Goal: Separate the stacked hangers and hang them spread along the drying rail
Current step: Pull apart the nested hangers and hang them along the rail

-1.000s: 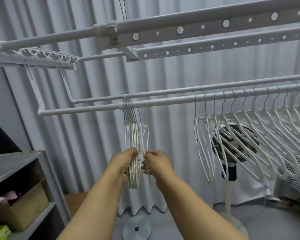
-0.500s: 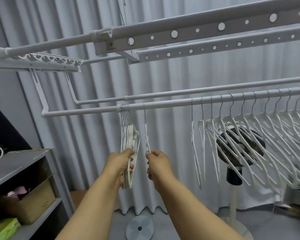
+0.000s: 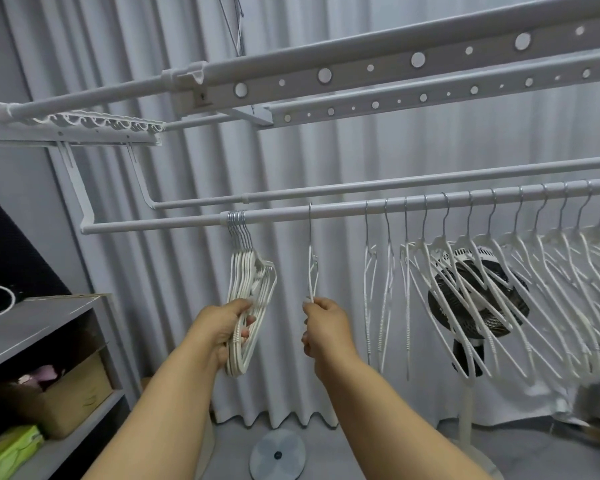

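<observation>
The smooth, matt grey metal drying rail (image 3: 326,213) is carrying white plastic-coated hangers (image 3: 252,299) with bright, shiny metal hooks and ribbed lower ends. Behind them, a pale grey pleated cloth curtain (image 3: 326,161) is hanging soft and matt. A brown matt cardboard box (image 3: 80,393) is sitting on a dull grey shelf unit (image 3: 32,327).

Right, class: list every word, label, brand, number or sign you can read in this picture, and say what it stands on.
None can be read.
cardboard box on the shelf: faint marks, too blurred to read.
green packet below it: no legible print.
upper rack bar: only round holes, no writing.
hangers and fan: no text visible.
</observation>
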Tool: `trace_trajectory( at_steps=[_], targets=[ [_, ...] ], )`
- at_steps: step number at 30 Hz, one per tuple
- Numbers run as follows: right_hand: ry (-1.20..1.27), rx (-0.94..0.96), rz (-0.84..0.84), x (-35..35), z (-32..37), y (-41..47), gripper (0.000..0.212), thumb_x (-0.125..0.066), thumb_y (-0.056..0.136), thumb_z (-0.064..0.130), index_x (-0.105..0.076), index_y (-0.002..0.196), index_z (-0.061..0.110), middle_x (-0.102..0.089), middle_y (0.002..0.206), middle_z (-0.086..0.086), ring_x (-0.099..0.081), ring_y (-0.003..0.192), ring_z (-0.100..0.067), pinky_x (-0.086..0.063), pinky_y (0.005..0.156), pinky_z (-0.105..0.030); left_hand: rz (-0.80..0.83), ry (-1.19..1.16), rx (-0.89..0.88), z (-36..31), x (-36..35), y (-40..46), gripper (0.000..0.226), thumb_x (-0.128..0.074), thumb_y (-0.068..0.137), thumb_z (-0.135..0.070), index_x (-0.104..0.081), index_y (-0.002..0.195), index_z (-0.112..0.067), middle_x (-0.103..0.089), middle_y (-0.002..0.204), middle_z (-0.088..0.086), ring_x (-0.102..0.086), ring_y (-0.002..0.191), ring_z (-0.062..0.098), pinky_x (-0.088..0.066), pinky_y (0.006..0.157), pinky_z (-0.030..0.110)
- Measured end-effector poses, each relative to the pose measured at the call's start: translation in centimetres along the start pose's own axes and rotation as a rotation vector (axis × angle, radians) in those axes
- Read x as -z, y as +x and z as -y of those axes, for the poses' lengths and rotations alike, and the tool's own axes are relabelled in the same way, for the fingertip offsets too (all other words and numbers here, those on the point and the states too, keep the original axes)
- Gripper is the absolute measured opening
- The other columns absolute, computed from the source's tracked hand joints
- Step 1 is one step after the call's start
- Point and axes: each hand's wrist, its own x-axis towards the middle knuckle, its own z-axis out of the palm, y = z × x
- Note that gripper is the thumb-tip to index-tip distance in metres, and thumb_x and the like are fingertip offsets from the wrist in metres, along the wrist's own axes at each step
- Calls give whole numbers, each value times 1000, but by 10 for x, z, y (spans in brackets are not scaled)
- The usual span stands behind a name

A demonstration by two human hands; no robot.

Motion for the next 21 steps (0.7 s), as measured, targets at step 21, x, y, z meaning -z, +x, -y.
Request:
trace_trajectory(
  at_steps=[21],
  targets=[
    [-55,106,-144,-14,-8,0,23,-44,95,11,-66,96,19,-50,68,-5,-35,46,-14,-29,44,-22,209,-125,195,2,3,11,31,-55,97,-17,-51,72,-1,-50,38,8,-52,27,14,-44,29,18]
  ],
)
